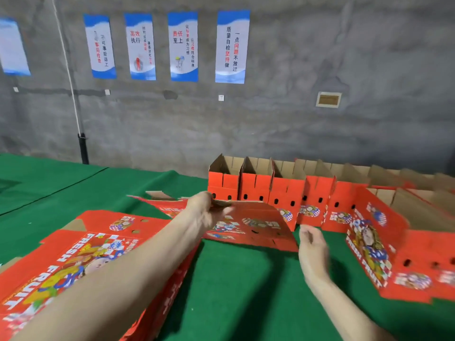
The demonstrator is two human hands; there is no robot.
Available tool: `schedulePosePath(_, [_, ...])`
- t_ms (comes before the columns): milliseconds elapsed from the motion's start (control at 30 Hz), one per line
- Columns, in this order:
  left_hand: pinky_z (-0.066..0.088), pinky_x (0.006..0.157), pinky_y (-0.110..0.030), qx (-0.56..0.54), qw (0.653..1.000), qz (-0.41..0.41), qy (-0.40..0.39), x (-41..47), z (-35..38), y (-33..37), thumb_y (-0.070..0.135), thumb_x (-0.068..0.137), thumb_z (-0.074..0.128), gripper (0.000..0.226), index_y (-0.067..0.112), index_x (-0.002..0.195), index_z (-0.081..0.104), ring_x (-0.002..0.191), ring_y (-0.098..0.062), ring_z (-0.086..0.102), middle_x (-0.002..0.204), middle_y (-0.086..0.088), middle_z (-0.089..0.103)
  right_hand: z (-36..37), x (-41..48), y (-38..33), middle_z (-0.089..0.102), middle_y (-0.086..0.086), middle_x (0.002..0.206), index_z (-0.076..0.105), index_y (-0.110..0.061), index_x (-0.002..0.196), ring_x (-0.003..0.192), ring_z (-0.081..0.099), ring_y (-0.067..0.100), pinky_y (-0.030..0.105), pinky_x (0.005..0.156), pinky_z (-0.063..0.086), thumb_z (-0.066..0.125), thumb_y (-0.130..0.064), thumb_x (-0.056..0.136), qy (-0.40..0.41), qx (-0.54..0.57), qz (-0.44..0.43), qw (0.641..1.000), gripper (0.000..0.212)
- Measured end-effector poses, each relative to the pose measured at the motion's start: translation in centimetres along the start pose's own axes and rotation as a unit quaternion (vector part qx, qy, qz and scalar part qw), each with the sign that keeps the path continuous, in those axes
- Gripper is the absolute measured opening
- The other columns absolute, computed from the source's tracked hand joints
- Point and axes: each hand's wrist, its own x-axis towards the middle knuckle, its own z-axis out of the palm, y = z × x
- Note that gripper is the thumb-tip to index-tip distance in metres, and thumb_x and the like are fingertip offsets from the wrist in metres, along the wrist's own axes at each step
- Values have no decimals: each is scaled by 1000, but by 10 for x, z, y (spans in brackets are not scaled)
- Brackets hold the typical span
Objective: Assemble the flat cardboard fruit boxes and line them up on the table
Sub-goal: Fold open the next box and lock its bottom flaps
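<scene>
My left hand (205,211) grips the far top edge of a flat red fruit box (261,227), which is lifted and bowed over the green table (246,279). My right hand (311,244) hovers just off that box's right edge, fingers loosely curled and holding nothing. A stack of flat red boxes (81,257) printed FRESH FRUIT lies at the lower left under my left forearm. A row of assembled boxes (256,185) with open tops stands along the back of the table.
More assembled boxes (398,237) stand at the right, one with its printed side facing me. A grey concrete wall (270,124) with several blue-and-white posters rises behind the table. A black post with a white rope stands at the back left.
</scene>
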Motion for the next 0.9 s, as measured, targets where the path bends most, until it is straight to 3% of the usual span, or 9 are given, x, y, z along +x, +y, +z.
schedulePosePath(133, [55,52,-43,13,1000,18,15,2,48,-20,1,100,27,29,1,119,48,55,-29,61,85,-21,62,-28,-26,-25,62,-2,102,65,-4,100,99,55,11,26,90,44,54,3,91,-32,-97,-327,939,17])
schedulePosePath(233, [50,34,-33,31,999,29,4,-5,71,-33,2,99,29,33,-3,127,45,61,-28,63,89,-23,68,-32,-28,-33,53,-6,122,61,-3,120,117,49,7,15,107,31,51,2,90,-112,-164,-398,896,33])
schedulePosePath(367, [49,35,-27,58,998,12,-33,-28,88,-58,4,97,35,34,-7,127,47,78,-33,58,86,-21,70,-46,-16,-49,46,8,129,51,-2,127,123,43,18,40,107,36,73,-3,79,47,-112,-344,931,53])
schedulePosePath(433, [51,37,-27,66,997,6,-41,-41,92,-62,6,97,39,32,-7,124,50,91,-37,57,95,-23,67,-60,-3,-57,45,17,130,49,0,126,126,38,24,39,108,29,85,-12,66,145,-123,-343,920,71])
schedulePosePath(500, [53,40,-28,82,995,1,-51,-51,94,-60,10,98,40,28,-8,113,55,97,-37,57,100,-23,65,-76,12,-69,48,4,132,47,-6,130,128,40,13,29,109,28,87,-19,63,105,-114,-321,934,78])
schedulePosePath(567, [58,51,-32,127,986,23,-101,-62,92,-55,26,99,45,31,0,105,59,86,-32,61,87,-17,66,-88,26,-76,63,-21,105,62,-21,106,100,54,-15,17,93,43,84,-20,70,-7,-74,-248,966,43])
schedulePosePath(667, [55,67,-28,270,930,191,-157,-62,76,-44,51,94,45,37,21,108,62,81,-19,67,97,0,68,-101,47,-72,65,-19,68,62,-26,70,66,64,-1,29,65,52,79,-22,76,1,-17,-161,987,18])
schedulePosePath(767, [48,87,-34,297,903,310,-23,-40,42,-29,22,91,63,51,9,137,45,103,-20,58,127,-9,57,-117,62,-56,70,-3,77,65,-20,75,79,68,22,37,76,55,79,-18,77,48,75,-81,993,14])
schedulePosePath(900, [29,113,-45,379,873,283,120,-10,1,-22,18,78,78,94,5,149,19,138,-31,32,153,-18,26,-142,72,-34,73,4,82,69,-16,84,80,70,23,41,81,55,78,-11,77,43,166,3,985,13])
